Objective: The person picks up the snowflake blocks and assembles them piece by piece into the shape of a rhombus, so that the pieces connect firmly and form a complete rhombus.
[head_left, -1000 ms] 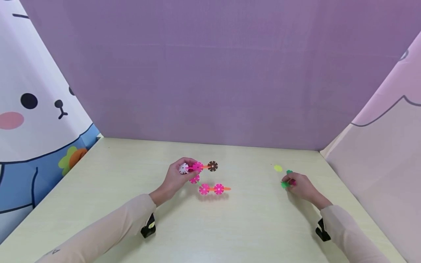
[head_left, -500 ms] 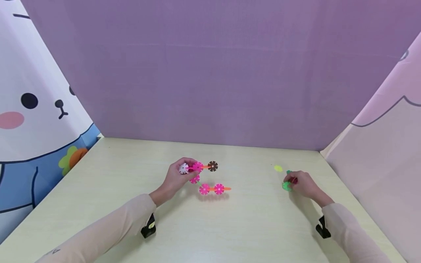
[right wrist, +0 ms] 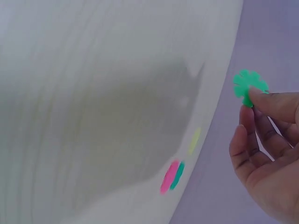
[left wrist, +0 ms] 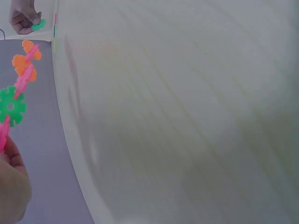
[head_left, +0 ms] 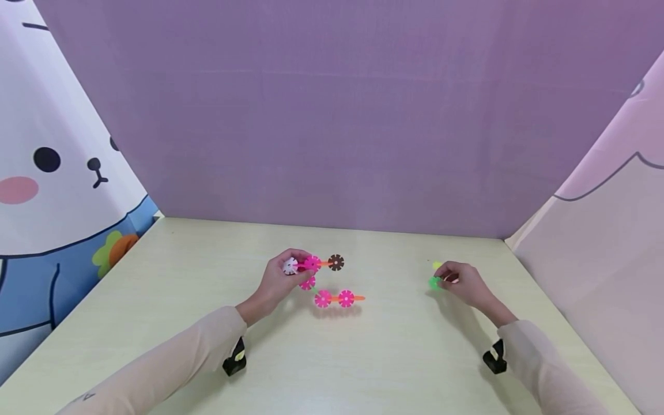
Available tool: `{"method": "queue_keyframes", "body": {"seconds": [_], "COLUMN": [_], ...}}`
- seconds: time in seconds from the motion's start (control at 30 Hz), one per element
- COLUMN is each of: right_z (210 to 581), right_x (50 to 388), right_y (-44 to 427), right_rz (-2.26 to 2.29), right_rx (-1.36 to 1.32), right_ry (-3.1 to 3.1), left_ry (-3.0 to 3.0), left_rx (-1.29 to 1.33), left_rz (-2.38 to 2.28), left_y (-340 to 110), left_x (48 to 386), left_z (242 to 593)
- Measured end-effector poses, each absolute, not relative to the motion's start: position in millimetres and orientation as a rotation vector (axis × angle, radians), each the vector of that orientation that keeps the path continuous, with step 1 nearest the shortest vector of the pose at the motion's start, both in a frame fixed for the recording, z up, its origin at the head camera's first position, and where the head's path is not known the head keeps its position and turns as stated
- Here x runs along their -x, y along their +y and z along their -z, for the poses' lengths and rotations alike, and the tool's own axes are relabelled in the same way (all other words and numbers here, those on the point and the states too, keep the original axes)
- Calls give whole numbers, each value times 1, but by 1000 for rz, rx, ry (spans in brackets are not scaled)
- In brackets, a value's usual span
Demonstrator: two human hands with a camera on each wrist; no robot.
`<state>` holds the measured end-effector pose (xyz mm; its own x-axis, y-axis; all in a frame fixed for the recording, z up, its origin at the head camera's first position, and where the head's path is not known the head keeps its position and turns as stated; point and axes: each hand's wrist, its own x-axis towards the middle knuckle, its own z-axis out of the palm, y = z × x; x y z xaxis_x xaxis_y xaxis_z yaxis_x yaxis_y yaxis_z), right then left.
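Observation:
My left hand [head_left: 282, 279] grips a chain of interlocking snowflake discs [head_left: 323, 299] above the table. White, pink, orange and brown discs show in the head view; a green snowflake disc [left wrist: 11, 106] joins pink ones in the left wrist view. On the right, my right hand [head_left: 467, 283] pinches a single green snowflake disc [right wrist: 247, 86] between thumb and fingers, held up off the table. Below it lie a pink disc [right wrist: 169, 177], a teal disc [right wrist: 177, 176] and a yellow disc [right wrist: 194, 142]. In the head view, the right hand hides the pink and teal ones.
The pale table [head_left: 363, 357] ends at a purple backdrop [head_left: 332, 144]. Printed cloth panels [head_left: 57, 230] stand at the left and right sides. A black wrist camera [head_left: 235, 358] hangs under the left sleeve, another [head_left: 495, 357] under the right.
My right hand has lifted the green disc away from the loose discs and moved it left and a little farther back. The left hand and its chain have stayed almost still.

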<state>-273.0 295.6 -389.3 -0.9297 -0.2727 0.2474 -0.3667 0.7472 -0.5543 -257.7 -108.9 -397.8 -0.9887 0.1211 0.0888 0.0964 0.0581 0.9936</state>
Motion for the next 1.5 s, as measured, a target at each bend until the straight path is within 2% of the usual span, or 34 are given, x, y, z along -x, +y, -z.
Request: {"method": "queue_keyframes", "body": {"seconds": [0.5, 0.83, 1.1, 1.5], "right_z": [387, 357, 379, 384], "right_x": [267, 244, 261, 262], "right_y": [221, 167, 147, 126], "right_rz": [-1193, -1297, -1348, -1313], "right_rx": [-517, -558, -586, -614], "right_ry": [-2659, -2573, -2500, -2429], "left_ry": [2273, 2275, 2290, 2278], "left_rx": [-229, -227, -198, -199], "left_rz": [-2141, -2153, -2163, -2171], "left_y": [-107, -105, -103, -102], "left_x": [256, 256, 256, 256], "left_z": [397, 397, 398, 398]}}
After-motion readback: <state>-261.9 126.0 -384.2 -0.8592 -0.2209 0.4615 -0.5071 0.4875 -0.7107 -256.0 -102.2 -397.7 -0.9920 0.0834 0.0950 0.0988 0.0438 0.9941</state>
